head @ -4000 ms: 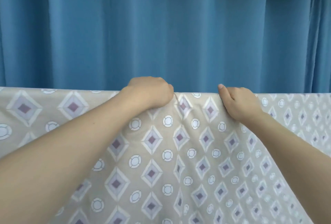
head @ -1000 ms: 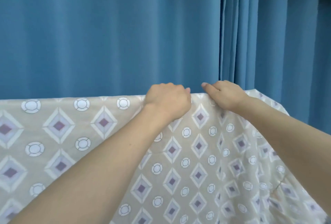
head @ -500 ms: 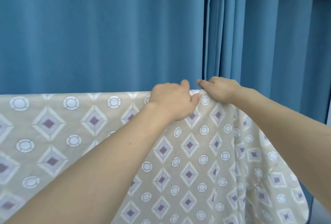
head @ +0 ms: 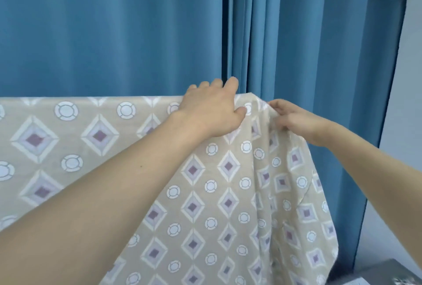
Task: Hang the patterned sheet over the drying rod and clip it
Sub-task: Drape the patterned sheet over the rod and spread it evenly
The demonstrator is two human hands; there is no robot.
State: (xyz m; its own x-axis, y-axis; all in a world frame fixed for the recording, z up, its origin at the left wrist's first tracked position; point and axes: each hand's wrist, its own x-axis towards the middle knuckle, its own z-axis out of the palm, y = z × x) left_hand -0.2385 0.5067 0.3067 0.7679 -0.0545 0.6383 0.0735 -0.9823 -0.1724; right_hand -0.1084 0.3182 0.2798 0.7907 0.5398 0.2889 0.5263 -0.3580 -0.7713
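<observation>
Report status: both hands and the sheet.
Left hand grips sheet at top fold. Right hand pinches its bunched end. No clip in view; curtain behind.

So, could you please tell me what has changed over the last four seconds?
Both hands worked rightward along the sheet to its end. The left hand now reaches over the top fold; the right hand pinches the bunched corner. The sheet stays draped; no clip shows.

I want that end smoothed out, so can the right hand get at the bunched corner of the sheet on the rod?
Probably yes: the right hand already pinches the sheet there, and nothing blocks it.
</observation>
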